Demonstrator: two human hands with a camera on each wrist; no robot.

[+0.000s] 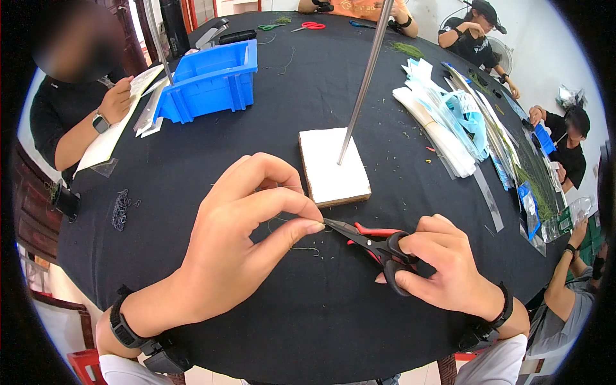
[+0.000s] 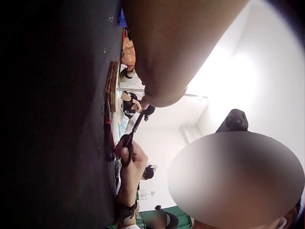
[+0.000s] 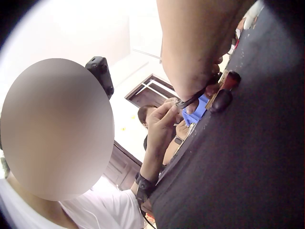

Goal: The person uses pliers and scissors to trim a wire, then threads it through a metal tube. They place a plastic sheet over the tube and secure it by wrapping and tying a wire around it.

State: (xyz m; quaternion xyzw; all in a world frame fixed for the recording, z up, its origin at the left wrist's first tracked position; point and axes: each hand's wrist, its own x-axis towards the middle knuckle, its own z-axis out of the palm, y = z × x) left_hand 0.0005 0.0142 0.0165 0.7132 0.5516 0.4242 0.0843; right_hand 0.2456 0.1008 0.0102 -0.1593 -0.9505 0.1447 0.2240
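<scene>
My left hand (image 1: pixel 237 240) pinches a fine greenish thread (image 1: pixel 274 220) between thumb and fingertips, partly hidden by the fingers. A pair of black scissors (image 1: pixel 387 249) is in my right hand (image 1: pixel 446 256), thumb and fingers through the handle loops. The blade tips are right at the left fingertips. In the left wrist view the scissors (image 2: pixel 127 138) point up toward the left fingertips. Behind them a red-and-black-handled tool (image 1: pixel 386 231) lies on the table, its far end hidden by the scissors; its rounded handles (image 3: pixel 222 101) show in the right wrist view.
A white block (image 1: pixel 330 151) carries an upright metal rod (image 1: pixel 366 77) just beyond my hands. The blue bin (image 1: pixel 208 83) stands at back left, a dark thread tangle (image 1: pixel 120 210) at left. Plastic strips and packets (image 1: pixel 443 128) lie at right. Several people sit around the black-covered table (image 1: pixel 256 346).
</scene>
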